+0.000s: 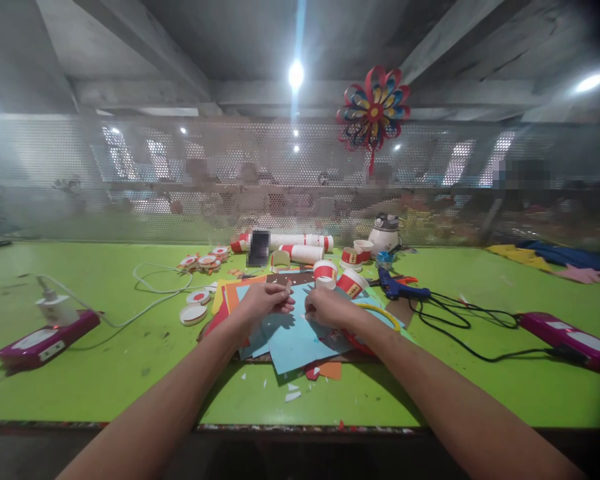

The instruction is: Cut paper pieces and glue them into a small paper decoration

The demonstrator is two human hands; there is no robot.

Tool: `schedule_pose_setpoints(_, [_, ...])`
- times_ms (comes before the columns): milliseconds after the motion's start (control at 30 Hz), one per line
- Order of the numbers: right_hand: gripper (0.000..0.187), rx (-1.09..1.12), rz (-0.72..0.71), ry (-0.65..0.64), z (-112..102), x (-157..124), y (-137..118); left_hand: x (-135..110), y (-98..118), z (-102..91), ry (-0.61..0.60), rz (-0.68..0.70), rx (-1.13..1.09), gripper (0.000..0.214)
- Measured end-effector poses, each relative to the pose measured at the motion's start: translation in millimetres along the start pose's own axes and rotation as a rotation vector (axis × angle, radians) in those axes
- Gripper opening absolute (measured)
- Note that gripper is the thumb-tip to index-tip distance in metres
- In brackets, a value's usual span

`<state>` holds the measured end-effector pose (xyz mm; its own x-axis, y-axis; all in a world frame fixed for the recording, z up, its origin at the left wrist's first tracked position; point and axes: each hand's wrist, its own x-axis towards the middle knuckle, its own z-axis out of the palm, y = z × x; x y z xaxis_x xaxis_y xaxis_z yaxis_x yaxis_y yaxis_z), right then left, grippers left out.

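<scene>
My left hand point(265, 300) is over the pile of coloured paper, thumb and forefinger pinched together; anything between them is too small to make out. To its right, my right hand point(325, 308) is closed around the blades of a pair of scissors, a grey tip showing past the fingers. The yellow and red scissor handles point(384, 313) stick out on both sides of my wrist. Light blue paper sheets point(293, 350) lie under both hands. Just beyond the right hand are a red-and-white paper cup point(325, 270) and a tilted paper cup point(353, 283).
Joined paper cups point(300, 241) lie at the back near a white bottle point(385, 233). A blue glue gun point(403, 287) with black cable is on the right. Purple power strips point(50, 340) sit at both sides. Cut cup discs point(194, 313) lie left, paper scraps point(293, 396) in front.
</scene>
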<state>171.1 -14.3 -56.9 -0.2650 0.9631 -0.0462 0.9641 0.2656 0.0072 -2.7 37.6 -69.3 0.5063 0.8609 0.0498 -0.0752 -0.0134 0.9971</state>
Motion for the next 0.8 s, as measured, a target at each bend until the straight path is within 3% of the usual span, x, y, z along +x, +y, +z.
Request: schedule_pose_setpoints(800, [0.026, -0.302, -0.056, 0.054, 3.0, -1.1, -10.6, -0.4, -2.6, 4.4, 0.009, 0.024, -0.017, 0.020])
